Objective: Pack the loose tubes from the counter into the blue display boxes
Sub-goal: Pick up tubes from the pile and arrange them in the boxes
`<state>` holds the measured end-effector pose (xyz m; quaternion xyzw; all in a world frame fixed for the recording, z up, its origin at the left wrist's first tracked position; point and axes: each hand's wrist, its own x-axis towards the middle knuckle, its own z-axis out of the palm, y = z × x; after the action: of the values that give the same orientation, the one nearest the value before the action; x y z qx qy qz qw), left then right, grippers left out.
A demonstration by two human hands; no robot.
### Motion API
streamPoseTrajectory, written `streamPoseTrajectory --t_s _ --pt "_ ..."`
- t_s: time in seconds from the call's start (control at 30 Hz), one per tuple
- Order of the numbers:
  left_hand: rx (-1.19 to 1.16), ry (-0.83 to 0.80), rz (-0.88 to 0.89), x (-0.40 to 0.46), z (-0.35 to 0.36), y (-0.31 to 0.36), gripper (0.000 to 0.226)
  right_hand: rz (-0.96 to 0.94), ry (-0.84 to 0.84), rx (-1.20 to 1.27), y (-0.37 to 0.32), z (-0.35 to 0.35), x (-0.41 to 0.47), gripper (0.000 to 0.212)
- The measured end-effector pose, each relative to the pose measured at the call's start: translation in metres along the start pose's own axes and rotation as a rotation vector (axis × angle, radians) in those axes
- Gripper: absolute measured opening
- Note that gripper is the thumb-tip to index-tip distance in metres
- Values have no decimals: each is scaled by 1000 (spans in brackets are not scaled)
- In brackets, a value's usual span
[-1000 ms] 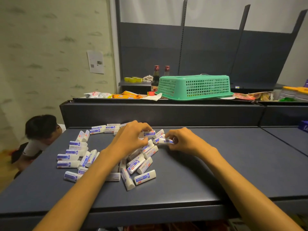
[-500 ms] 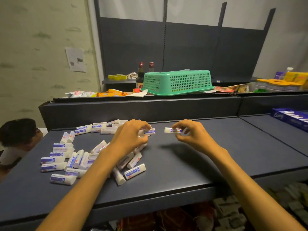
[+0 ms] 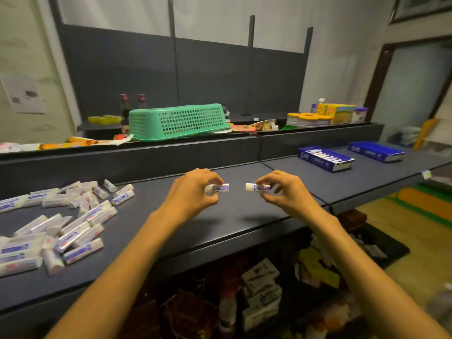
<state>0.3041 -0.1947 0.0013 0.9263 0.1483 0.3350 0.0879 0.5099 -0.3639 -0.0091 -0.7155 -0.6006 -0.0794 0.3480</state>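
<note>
Each hand held one tube, likely so that two could go into a box in one trip. The left hand pinched a tube between thumb and fingers, and the right hand pinched another tube the same way. Both tubes lay flat and level, with a small gap between them, and were lifted a little above the desk.

Both arms reached out over the desk, wrists bent down a bit, fingers curled round the tubes.

The pile of loose tubes lay on the desk, well to the left of the left hand. It was spread out, so there were many still to pack.

The open box sat on the desk far off to the right of the right hand, with a row of tubes inside. It looked part full. A second blue box sat just past the first one
</note>
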Motion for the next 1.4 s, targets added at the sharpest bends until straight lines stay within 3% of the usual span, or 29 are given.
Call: streamPoseTrajectory --t_s 0.33,0.57,1.0,1.4 --pt "68 -58 75 89 107 180 28 146 40 -66 149 -156 -89 30" --pt "74 -90 115 148 168 248 32 192 70 -103 231 -214 -104 28" --pt "130 -78 -17 260 282 239 33 115 -29 -116 380 -220 -18 31" --pt "187 -73 -224 344 321 194 30 -3 -116 -58 465 -208 107 31"
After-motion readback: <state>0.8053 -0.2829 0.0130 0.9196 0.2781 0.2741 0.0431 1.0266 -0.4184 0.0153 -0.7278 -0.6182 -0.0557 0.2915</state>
